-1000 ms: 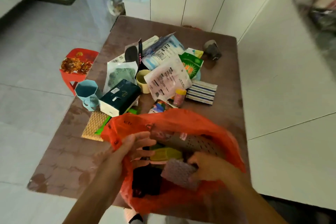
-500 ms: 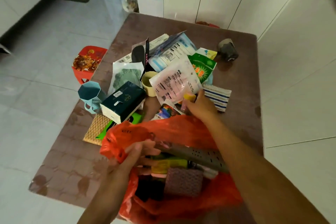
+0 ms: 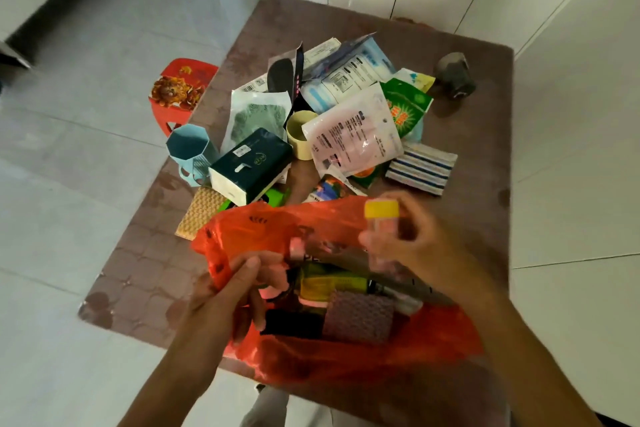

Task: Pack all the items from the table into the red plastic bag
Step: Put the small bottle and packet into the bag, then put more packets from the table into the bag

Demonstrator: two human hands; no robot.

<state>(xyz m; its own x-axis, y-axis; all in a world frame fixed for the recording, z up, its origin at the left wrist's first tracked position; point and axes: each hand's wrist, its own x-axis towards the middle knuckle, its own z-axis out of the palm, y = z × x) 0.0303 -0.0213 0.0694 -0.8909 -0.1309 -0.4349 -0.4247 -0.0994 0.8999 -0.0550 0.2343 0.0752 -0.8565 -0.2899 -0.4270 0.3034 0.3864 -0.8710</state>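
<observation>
Honestly, maybe a third done: red plastic bag (image 3: pixel 311 357) at the table's (image 3: pixel 478 135) near edge already holds several things. Left hand (image 3: pixel 228 291) pinches its rim, right hand (image 3: pixel 408 246) fingers grip a yellow-capped bottle (image 3: pixel 381 218) above the opening. Big pile left.

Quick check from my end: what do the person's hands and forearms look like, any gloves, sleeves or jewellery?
Both the left hand and right hand are bare: no gloves. No rings, watch or bracelet show, though the right hand is motion-blurred. Both forearms are uncovered down to the frame's bottom edge, with no sleeve cuff in view.
</observation>
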